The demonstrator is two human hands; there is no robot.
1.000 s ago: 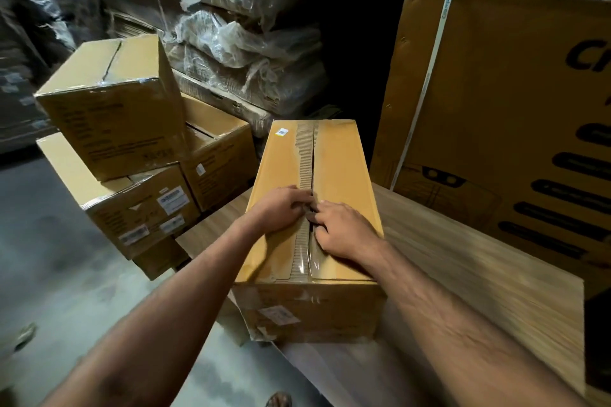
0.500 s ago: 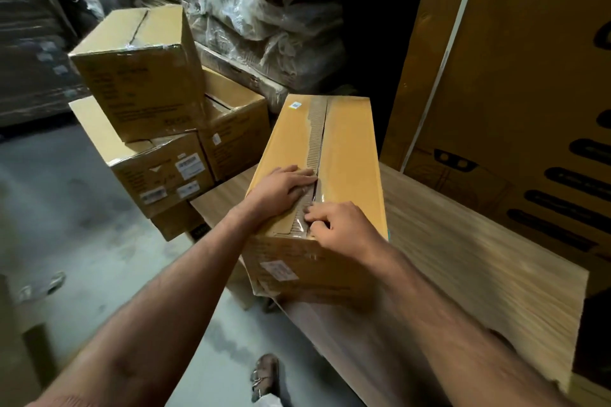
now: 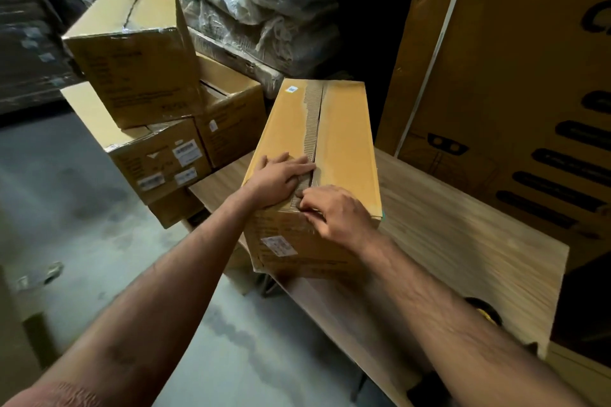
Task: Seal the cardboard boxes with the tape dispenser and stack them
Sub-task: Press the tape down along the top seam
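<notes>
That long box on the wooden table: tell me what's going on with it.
A person is working on the long cardboard box lying on the wooden table. The left hand presses flat on the top flap beside the centre seam, while the right hand fingers the seam at the near end, where the surface paper is torn. No tape dispenser is in either hand. Other boxes sit stacked to the left.

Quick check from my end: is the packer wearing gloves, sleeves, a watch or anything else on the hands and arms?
Nothing worn shows. The left hand and right hand are bare, with no gloves, rings or tape on the fingers. Both wrists are free of a watch or band, and both forearms are uncovered right down to the frame's lower edge, with no sleeve cuff in view. The forearms are hairy.
</notes>
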